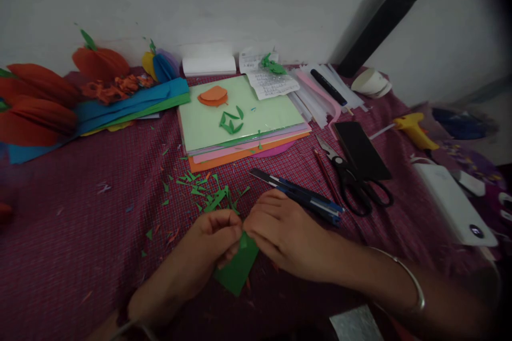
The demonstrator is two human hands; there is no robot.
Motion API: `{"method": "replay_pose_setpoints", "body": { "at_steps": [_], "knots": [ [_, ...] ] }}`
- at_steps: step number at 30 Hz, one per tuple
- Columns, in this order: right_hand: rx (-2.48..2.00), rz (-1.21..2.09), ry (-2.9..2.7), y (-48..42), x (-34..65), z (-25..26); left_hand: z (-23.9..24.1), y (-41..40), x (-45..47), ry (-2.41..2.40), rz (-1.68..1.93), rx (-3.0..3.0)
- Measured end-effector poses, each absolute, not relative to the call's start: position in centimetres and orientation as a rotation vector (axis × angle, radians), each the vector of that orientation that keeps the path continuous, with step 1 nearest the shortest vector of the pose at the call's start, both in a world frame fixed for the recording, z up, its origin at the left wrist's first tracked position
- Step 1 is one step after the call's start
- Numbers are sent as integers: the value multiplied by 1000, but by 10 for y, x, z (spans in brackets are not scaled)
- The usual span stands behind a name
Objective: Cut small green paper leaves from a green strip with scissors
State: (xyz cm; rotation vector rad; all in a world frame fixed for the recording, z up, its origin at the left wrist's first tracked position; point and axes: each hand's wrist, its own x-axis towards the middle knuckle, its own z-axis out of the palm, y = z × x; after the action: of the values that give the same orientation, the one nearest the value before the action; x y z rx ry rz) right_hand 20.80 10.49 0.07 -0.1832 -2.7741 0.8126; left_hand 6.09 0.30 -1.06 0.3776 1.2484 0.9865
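Observation:
Both hands meet low in the middle of the view over a folded piece of green paper (pixel 237 270). My left hand (pixel 208 245) is curled, its fingers pinching the paper's upper edge. My right hand (pixel 282 234) is closed too, its fingertips pressed on the same edge right beside the left ones. A thin bangle (pixel 412 277) sits on my right wrist. Just beyond the hands, several green paper scraps (pixel 208 194) lie scattered on the maroon checked cloth (pixel 80 234).
A stack of coloured paper sheets (pixel 240 122) carries orange and green cut-outs. Black scissors (pixel 356 181), a pencil (pixel 326 173), a blue-black ruler (pixel 298 194), a black rectangle (pixel 362 149), a yellow glue gun (pixel 414 128) and a white box (pixel 452 202) lie right. Red paper fruit (pixel 36 101) stands left.

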Motion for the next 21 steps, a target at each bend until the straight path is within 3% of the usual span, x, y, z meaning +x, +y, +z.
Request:
{"method": "replay_pose_setpoints", "body": {
  "at_steps": [4, 12, 17, 21],
  "knots": [
    [-465, 974, -2684, 112, 211, 9, -9, 1, 59, 1334, 960, 501],
    [-712, 1923, -2098, 98, 204, 5, 7, -1, 62, 1758, 1135, 1001],
    [-736, 2002, -1964, 93, 197, -2, -2, -1, 61, 1789, 1260, 1393],
    [-750, 1941, -1999, 92, 196, -3, -5, -2, 61, 1805, 1195, 1330]
  ]
}}
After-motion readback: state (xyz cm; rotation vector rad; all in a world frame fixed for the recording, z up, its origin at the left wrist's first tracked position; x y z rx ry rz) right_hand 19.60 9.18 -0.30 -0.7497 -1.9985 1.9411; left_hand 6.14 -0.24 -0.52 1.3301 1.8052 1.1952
